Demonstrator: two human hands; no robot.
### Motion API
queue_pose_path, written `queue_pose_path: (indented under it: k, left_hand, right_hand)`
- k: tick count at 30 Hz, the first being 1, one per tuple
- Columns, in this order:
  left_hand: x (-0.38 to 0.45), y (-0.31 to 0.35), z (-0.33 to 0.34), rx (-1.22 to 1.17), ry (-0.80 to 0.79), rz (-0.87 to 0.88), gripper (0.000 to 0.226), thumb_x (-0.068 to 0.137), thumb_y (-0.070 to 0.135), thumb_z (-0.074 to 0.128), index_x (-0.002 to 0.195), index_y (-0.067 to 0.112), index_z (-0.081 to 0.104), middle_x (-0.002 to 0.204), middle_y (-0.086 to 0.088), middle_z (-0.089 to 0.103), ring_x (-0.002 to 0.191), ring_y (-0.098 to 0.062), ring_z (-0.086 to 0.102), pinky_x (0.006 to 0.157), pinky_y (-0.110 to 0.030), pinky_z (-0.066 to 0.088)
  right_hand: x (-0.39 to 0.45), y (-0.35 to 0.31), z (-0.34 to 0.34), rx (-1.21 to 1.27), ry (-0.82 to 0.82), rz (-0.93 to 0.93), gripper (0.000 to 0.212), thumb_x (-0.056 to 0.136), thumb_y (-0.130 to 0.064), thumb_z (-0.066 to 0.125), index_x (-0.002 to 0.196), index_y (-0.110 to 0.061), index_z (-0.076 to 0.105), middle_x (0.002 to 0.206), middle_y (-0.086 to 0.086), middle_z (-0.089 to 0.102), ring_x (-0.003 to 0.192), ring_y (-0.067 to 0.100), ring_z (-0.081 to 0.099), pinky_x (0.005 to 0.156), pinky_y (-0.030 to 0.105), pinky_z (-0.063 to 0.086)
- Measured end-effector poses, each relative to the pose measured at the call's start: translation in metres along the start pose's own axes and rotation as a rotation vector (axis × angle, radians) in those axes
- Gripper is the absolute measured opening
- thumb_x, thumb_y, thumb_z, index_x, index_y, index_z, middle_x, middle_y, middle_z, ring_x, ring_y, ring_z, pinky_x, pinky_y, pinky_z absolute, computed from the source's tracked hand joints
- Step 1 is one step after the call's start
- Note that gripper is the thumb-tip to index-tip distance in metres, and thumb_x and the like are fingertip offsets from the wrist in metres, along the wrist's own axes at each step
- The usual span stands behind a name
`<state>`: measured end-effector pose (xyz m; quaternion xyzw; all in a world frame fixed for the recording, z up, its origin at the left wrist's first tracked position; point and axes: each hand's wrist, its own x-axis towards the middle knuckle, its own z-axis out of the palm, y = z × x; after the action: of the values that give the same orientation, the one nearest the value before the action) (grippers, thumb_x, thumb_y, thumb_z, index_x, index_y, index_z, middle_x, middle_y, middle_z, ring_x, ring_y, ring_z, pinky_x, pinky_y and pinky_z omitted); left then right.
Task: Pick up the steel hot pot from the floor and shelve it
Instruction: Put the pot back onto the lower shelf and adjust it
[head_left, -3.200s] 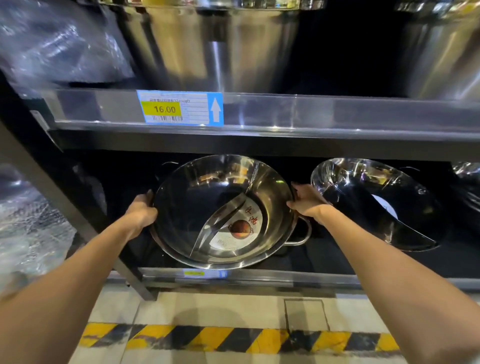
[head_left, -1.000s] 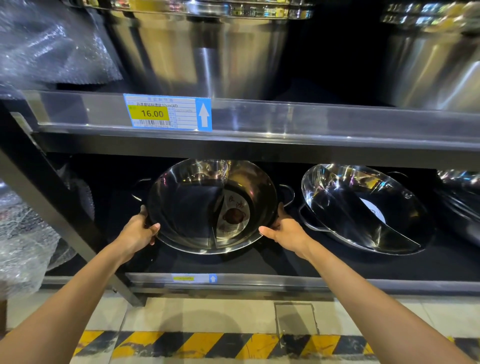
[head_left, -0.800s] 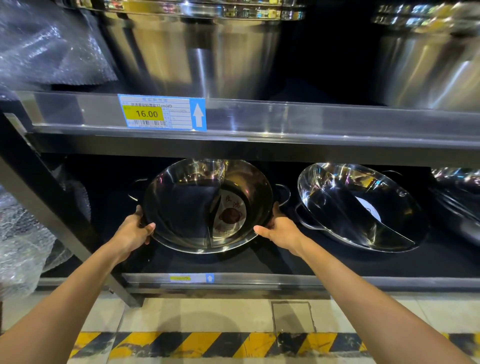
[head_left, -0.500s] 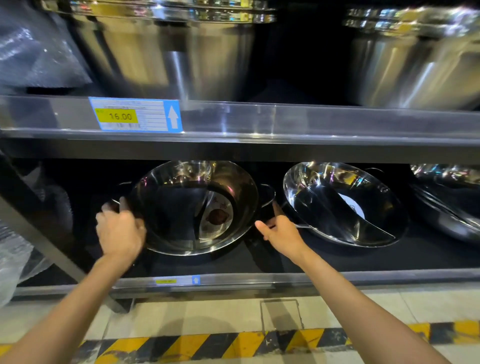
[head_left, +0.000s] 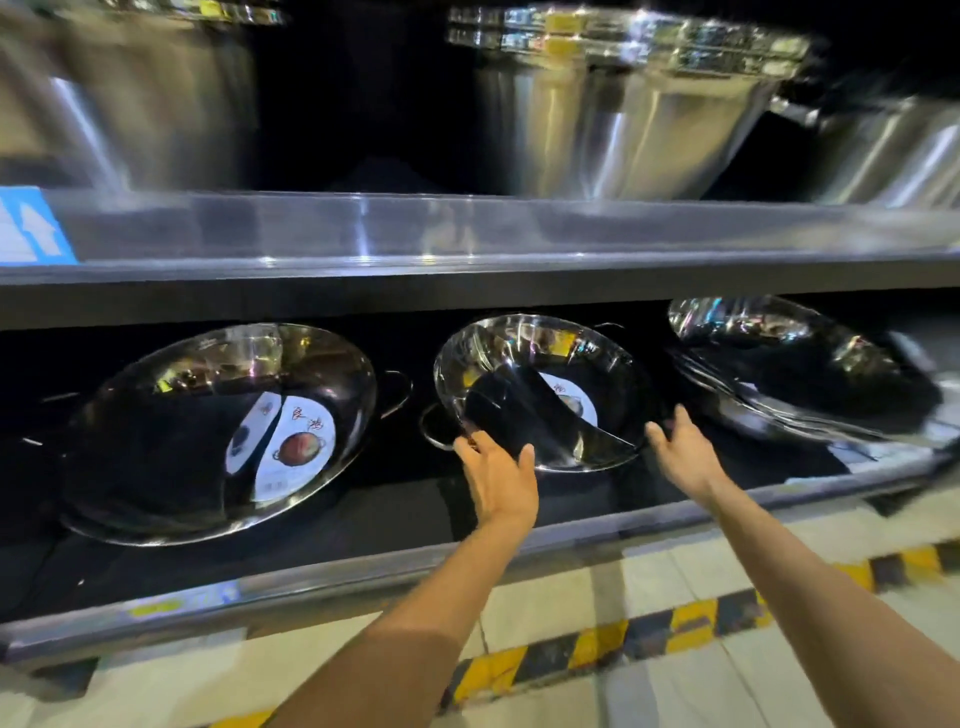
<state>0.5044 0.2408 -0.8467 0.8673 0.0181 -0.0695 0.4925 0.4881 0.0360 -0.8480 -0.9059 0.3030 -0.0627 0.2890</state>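
The blue price label (head_left: 31, 224) is cut off at the left edge; the tall steel stockpots (head_left: 623, 104) above blur past me.

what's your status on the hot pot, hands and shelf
Left hand open at middle pot rim. Right hand open beside it. Hot pot shelved at left, released. Nothing blocking.

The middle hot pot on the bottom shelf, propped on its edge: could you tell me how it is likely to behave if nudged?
The middle hot pot leans tilted on its rim, so a nudge would probably rock or slide it. Its polished steel looks slippery, though the side handle by the left hand offers purchase. It looks rigid and thin-walled, likely light for its size.
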Motion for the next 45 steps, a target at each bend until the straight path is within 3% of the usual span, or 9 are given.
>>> queue_pose_path:
  k: [3,6,11,17,27,31,35,40,45]
  left_hand:
    - [-0.007,-0.008,0.016,0.055,0.152,-0.058,0.068,0.089,0.026,0.057,0.140,0.001,0.020,0.139,-0.018,0.026,0.114,-0.034,0.046,0.086,-0.041,0.048]
    - [-0.008,-0.013,0.024,0.049,0.134,-0.095,0.083,0.088,0.035,0.055,0.145,0.003,0.003,0.135,-0.018,0.030,0.116,-0.033,0.044,0.083,-0.040,0.048]
    - [0.000,-0.007,0.033,-0.016,0.101,-0.059,0.092,0.088,0.030,0.057,0.142,-0.005,-0.010,0.137,-0.019,0.031,0.117,-0.032,0.047,0.091,-0.035,0.046]
    - [0.019,-0.011,0.020,-0.014,0.006,-0.037,0.061,0.094,0.018,0.048,0.140,-0.008,0.017,0.136,-0.019,0.034,0.119,-0.032,0.045,0.102,-0.035,0.039]
    - [0.035,-0.011,0.004,-0.010,-0.091,-0.054,0.045,0.094,0.018,0.047,0.131,-0.006,0.038,0.139,-0.022,0.036,0.118,-0.035,0.049,0.104,-0.042,0.043]
    - [0.042,-0.014,0.000,0.019,-0.112,-0.052,0.058,0.093,0.019,0.048,0.140,-0.005,0.024,0.142,-0.023,0.036,0.122,-0.038,0.047,0.103,-0.050,0.044]
    - [0.040,-0.012,0.000,-0.014,-0.118,-0.053,0.057,0.093,0.020,0.048,0.139,-0.005,0.025,0.144,-0.021,0.033,0.121,-0.037,0.047,0.104,-0.048,0.043]
    - [0.036,-0.017,0.003,-0.020,-0.173,0.005,0.068,0.086,0.026,0.061,0.139,0.002,0.027,0.141,-0.020,0.035,0.125,-0.034,0.044,0.107,-0.044,0.042]
    - [0.048,-0.019,-0.004,-0.057,-0.189,0.014,0.094,0.084,0.017,0.065,0.146,0.012,-0.006,0.153,-0.014,0.018,0.134,-0.034,0.035,0.113,-0.043,0.034]
  right_hand:
    - [0.006,-0.004,0.004,-0.005,0.024,0.019,0.056,0.095,-0.015,0.047,0.139,0.012,0.024,0.135,0.034,0.042,0.125,0.045,0.043,0.101,0.041,0.035]
    - [0.010,-0.007,0.008,-0.034,-0.001,0.028,0.059,0.095,-0.011,0.047,0.142,0.010,0.019,0.138,0.033,0.034,0.124,0.045,0.041,0.103,0.038,0.033]
    - [0.010,-0.004,0.018,0.003,0.049,0.075,0.034,0.092,-0.007,0.051,0.121,0.011,0.048,0.125,0.031,0.051,0.113,0.045,0.052,0.094,0.040,0.043]
    - [-0.009,-0.002,0.029,0.149,0.174,0.137,0.025,0.083,-0.007,0.064,0.103,0.009,0.062,0.110,0.027,0.066,0.106,0.040,0.060,0.089,0.037,0.047]
    - [0.014,0.006,0.015,0.283,0.038,0.174,0.037,0.084,-0.010,0.062,0.119,-0.001,0.053,0.118,0.022,0.061,0.110,0.037,0.055,0.089,0.039,0.044]
    - [0.016,0.013,0.012,0.307,-0.014,0.153,0.042,0.080,-0.012,0.067,0.120,-0.005,0.052,0.119,0.017,0.063,0.110,0.034,0.056,0.087,0.034,0.043]
    - [0.027,0.019,0.004,0.353,-0.125,0.130,0.053,0.077,-0.006,0.068,0.125,-0.005,0.048,0.122,0.018,0.061,0.114,0.035,0.056,0.102,0.050,0.045]
    - [0.029,0.019,-0.003,0.402,-0.222,0.054,0.053,0.079,0.003,0.066,0.128,-0.002,0.046,0.125,0.022,0.059,0.116,0.035,0.055,0.105,0.050,0.042]
    - [0.023,0.017,0.000,0.474,-0.251,0.036,0.053,0.082,0.004,0.065,0.130,-0.001,0.042,0.124,0.020,0.059,0.111,0.029,0.056,0.099,0.036,0.043]
